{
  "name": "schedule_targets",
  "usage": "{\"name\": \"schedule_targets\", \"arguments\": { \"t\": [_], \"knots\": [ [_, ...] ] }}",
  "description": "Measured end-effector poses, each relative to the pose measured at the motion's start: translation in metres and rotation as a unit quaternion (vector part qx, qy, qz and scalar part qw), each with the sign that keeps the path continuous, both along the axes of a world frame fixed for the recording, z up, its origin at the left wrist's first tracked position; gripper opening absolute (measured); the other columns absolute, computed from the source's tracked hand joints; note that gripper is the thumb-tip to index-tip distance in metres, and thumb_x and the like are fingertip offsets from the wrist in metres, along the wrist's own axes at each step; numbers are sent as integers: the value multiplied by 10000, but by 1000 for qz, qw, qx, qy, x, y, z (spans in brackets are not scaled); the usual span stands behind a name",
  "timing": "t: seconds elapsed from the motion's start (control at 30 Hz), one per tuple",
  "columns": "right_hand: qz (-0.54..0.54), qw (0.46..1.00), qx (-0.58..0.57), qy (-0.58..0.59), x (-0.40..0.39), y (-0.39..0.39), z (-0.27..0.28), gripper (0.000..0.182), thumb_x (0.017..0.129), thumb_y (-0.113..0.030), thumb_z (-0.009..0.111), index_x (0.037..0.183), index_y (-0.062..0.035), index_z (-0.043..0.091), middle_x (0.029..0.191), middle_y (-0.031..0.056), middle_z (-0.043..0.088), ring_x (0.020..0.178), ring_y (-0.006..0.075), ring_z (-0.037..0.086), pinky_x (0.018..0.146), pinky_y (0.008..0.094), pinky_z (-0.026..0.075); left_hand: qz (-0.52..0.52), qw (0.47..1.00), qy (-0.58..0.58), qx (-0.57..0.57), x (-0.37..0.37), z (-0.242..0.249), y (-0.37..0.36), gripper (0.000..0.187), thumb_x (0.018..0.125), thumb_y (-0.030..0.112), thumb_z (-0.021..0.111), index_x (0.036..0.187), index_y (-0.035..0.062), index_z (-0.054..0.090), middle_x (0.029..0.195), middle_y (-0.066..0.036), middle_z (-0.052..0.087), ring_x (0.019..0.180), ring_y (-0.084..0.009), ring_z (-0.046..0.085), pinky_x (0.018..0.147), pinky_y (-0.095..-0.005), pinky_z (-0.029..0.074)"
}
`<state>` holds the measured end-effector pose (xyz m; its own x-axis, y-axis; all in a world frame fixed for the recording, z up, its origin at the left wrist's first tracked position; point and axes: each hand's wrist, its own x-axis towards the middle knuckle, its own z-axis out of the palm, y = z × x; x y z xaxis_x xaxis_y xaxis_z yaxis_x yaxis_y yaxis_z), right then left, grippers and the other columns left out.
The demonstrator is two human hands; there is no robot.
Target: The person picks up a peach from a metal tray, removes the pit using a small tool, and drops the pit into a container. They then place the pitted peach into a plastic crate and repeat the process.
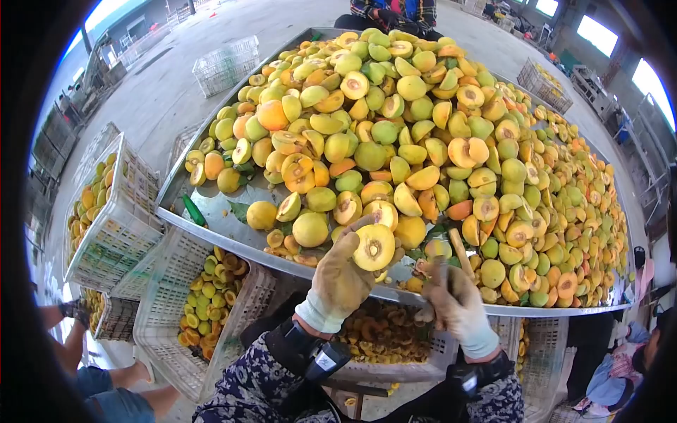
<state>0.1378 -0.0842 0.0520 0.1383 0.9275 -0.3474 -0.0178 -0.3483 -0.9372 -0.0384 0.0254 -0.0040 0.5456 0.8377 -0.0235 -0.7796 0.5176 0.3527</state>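
My left hand [343, 278], in a stained work glove, is closed around a halved yellow peach [374, 247], its cut face with the pale stone hollow turned up toward me. My right hand [457, 304], also gloved, is curled at the metal table's front edge. A thin, blurred object shows at its fingers, too smeared to name. Just beyond that hand, a wooden handle [462, 252] stands out among the fruit. In front of both hands rises a big heap of whole and halved yellow peaches [370, 155] on the metal table [233, 236].
Below the table edge sits a crate [423, 370] of peach pieces and scraps. At left are white plastic crates [116, 233] of fruit and a green-handled object [193, 210] on the table. A person [395, 14] sits across; others are at lower left and right.
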Motion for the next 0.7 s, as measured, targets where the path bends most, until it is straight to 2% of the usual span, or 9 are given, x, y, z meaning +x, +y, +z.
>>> {"name": "schedule_targets", "arguments": {
  "t": [0.03, 0.13, 0.2, 0.23, 0.3, 0.37, 0.43, 0.5, 0.7],
  "knots": [
    [-16, 996, 71, 59, -11, 4, -14, 389, 941, -285, 611, 1130, 30, 482, 762, 21, 544, 610, 89, 550, 542, 243, 431, -5, 1000, 7, -5, 2, 0, -3, 487, 952, 314, 557, 1332, 27, 457, 1317, -192, 524, 1158, -381, 564, 1018, -526, 453],
    [24, 998, 45, 29, -11, 1, -12, 291, 936, -216, 587, 1077, 23, 496, 743, 51, 534, 636, 109, 530, 563, 253, 430, -9, 1000, 8, -15, 9, 0, -7, 464, 960, 325, 544, 1317, 38, 469, 1288, -189, 547, 1141, -374, 580, 990, -520, 480],
    [-42, 971, 148, -181, 9, 3, -31, 262, 935, -201, 563, 1047, 29, 502, 736, 110, 539, 690, 194, 550, 622, 295, 454, -13, 999, 35, -9, 9, 4, -5, 477, 967, 351, 526, 1328, 46, 458, 1265, -189, 560, 1120, -368, 594, 966, -510, 500],
    [-29, 933, 127, -335, 27, 12, -38, 262, 918, -186, 571, 1048, 33, 511, 813, 198, 573, 800, 318, 590, 726, 367, 481, -5, 998, 57, -2, 10, 4, -5, 491, 975, 376, 508, 1340, 53, 447, 1243, -189, 574, 1099, -362, 608, 943, -501, 519],
    [-29, 885, 150, -441, 33, 27, -41, 306, 894, -182, 593, 1099, 33, 518, 943, 244, 604, 897, 410, 592, 811, 437, 476, -19, 999, 20, -21, 15, -3, -5, 529, 986, 446, 458, 1350, 62, 437, 1200, -187, 596, 1036, -356, 633, 871, -488, 557],
    [-38, 890, 224, -394, 38, 32, -45, 350, 870, -167, 605, 1162, 10, 528, 1043, 258, 606, 965, 434, 580, 859, 462, 465, -76, 997, -4, -1, 12, -7, -5, 576, 978, 510, 433, 1344, 67, 445, 1167, -188, 614, 978, -343, 651, 774, -452, 580],
    [-48, 784, 178, -592, 59, 34, -51, 408, 858, -207, 625, 1206, -18, 527, 1089, 246, 606, 998, 417, 583, 874, 455, 474, -88, 992, 55, -67, 12, 4, -11, 666, 952, 611, 387, 1310, 57, 475, 1086, -182, 633, 737, -292, 647, 521, -319, 487],
    [6, 769, -25, -639, 64, 33, -55, 424, 822, -228, 675, 1186, -56, 542, 1038, 240, 623, 1017, 403, 595, 848, 474, 485, -148, 987, 66, 17, 6, -1, -5, 655, 957, 605, 365, 1287, 52, 486, 1054, -173, 634, 676, -274, 623, 492, -312, 456],
    [8, 775, -103, -623, 72, 41, -73, 473, 795, -177, 682, 1221, -57, 516, 1062, 235, 611, 1008, 405, 596, 850, 469, 492, -49, 982, 178, 49, 16, 4, -12, 577, 970, 517, 416, 1291, 40, 468, 1110, -198, 614, 712, -290, 630, 564, -378, 510]
  ]
}}
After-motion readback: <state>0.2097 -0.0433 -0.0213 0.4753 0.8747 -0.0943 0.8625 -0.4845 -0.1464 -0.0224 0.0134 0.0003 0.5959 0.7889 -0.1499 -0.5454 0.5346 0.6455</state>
